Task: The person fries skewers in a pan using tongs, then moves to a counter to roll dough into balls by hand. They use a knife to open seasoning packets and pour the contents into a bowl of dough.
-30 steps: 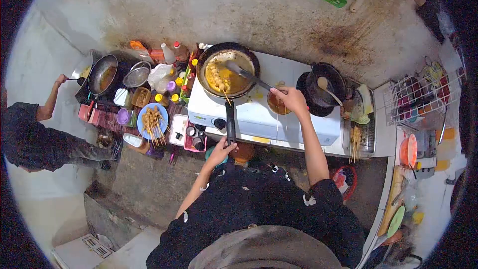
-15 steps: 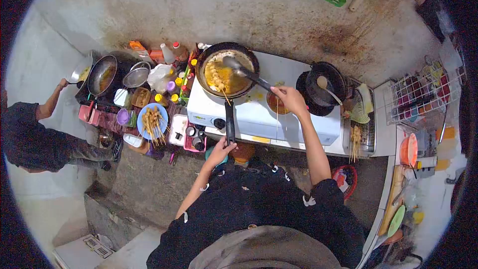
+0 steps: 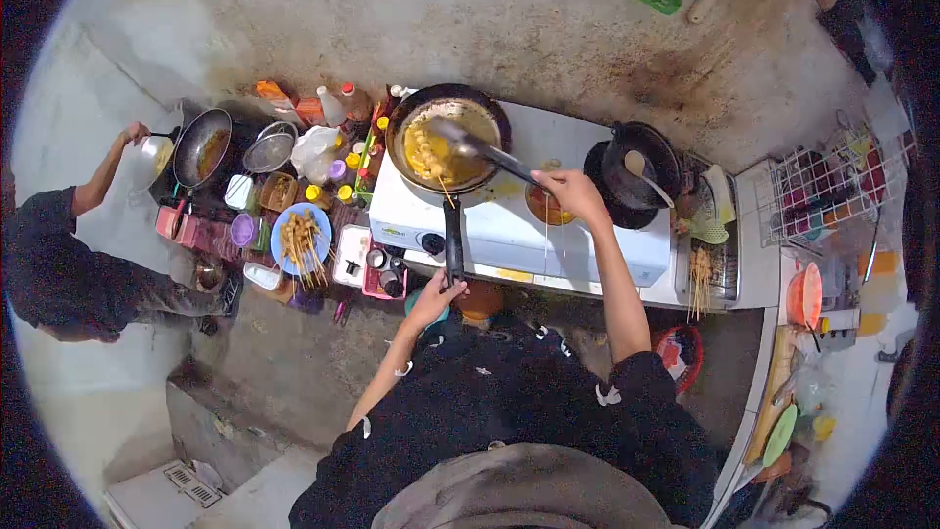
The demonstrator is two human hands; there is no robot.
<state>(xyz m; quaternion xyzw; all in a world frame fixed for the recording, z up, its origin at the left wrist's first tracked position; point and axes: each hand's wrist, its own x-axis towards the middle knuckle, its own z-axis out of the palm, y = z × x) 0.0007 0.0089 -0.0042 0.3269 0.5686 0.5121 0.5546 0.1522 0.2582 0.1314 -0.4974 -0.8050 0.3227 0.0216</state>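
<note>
My left hand (image 3: 436, 300) is closed around the black handle (image 3: 453, 245) of a frying pan (image 3: 497, 127) on the white gas stove (image 3: 509, 240). Skewered meat (image 3: 427, 159) lies in yellowish liquid in the left part of the pan, its stick ends poking over the near rim. In my right hand (image 3: 573, 195) is a spatula (image 3: 504, 159) with a long black handle and a rounded grey head, blurred over the skewers. Just below that hand stands a small bowl of orange-brown sauce (image 3: 550, 208), with thin sticks hanging over its front.
A black pot (image 3: 651, 171) with a ladle (image 3: 641, 171) occupies the right burner. More skewers (image 3: 700, 279) lie on a tray at the right. Left of the stove are a blue plate of skewers (image 3: 304, 240), bottles and a sieve (image 3: 270, 149). Another person (image 3: 73, 255) holds a pan at far left.
The spatula head has moved slightly left and down across the skewers in the pan. My left hand stays on the handle. The other person's hand has shifted a little up and right.
</note>
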